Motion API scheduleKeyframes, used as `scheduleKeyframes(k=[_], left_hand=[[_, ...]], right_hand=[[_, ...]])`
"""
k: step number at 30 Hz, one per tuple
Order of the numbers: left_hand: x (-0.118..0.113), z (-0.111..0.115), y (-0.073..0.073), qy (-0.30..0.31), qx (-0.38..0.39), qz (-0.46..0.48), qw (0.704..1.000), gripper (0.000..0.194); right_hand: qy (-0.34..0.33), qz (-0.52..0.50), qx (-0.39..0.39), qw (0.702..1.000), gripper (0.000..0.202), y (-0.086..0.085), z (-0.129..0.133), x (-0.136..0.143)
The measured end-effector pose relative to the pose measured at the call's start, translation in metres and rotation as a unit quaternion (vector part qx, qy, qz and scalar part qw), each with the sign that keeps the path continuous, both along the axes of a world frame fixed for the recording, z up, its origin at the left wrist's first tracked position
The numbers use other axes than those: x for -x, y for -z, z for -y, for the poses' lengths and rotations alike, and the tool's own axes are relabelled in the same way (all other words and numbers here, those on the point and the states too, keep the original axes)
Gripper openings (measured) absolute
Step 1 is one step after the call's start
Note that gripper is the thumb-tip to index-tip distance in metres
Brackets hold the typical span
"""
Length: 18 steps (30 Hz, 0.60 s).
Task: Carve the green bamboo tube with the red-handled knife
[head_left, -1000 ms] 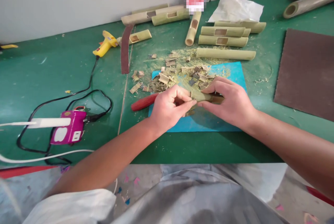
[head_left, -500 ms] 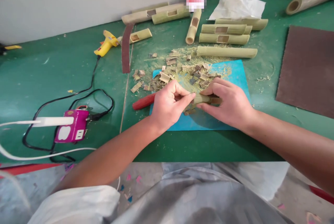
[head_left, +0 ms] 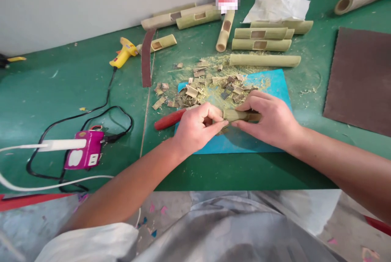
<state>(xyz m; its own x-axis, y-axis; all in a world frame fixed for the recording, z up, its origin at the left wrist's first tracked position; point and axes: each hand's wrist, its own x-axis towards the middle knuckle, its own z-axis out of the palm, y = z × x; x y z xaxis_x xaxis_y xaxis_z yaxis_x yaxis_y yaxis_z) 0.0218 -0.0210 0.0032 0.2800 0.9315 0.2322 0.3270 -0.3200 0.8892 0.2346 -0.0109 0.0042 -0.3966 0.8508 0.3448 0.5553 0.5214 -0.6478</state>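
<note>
Over the blue mat (head_left: 275,87), my right hand (head_left: 270,119) grips a short bamboo tube (head_left: 234,115) between thumb and fingers. The tube lies level, with a notch toward its right end, partly covered by that hand. My left hand (head_left: 200,125) is closed in a pinch at the tube's left end; whether it holds a small piece there is hidden. A red handle (head_left: 168,119) lies just left of my left hand. Bamboo chips (head_left: 192,91) and shavings are scattered behind both hands.
Several cut bamboo tubes (head_left: 261,44) lie at the back, some under white paper (head_left: 277,5). A yellow glue gun (head_left: 124,52), a brown strip (head_left: 147,60) and a magenta power block (head_left: 84,149) with cables are left. A brown sheet (head_left: 360,79) is right.
My left hand has shifted slightly down, its fingertips lower at the tube's left end, so more of that end shows. My right hand keeps its hold.
</note>
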Motion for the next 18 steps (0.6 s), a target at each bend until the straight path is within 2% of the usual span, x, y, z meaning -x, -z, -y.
scheduleKeyframes(k=[5, 10, 15, 18], left_hand=[[-0.0031, -0.0010, 0.0007, -0.065, 0.012, 0.044, 0.997, 0.023], [-0.0025, -0.0008, 0.0009, -0.012, 0.020, 0.026, 0.999, 0.020], [-0.0030, -0.0005, 0.0011, -0.066, 0.005, 0.048, 0.997, 0.024], [-0.0022, 0.0002, 0.0017, -0.025, 0.002, 0.036, 0.999, 0.020]], right_hand=[[0.000, -0.005, -0.001, 1.000, 0.015, -0.0001, 0.0012, 0.0006], [-0.001, -0.007, -0.005, 1.000, 0.015, 0.0006, 0.0010, 0.0014], [-0.006, -0.008, -0.008, 1.000, 0.017, 0.0012, 0.0015, 0.0008], [-0.006, -0.008, -0.010, 1.000, 0.016, 0.0004, 0.0021, -0.0009]])
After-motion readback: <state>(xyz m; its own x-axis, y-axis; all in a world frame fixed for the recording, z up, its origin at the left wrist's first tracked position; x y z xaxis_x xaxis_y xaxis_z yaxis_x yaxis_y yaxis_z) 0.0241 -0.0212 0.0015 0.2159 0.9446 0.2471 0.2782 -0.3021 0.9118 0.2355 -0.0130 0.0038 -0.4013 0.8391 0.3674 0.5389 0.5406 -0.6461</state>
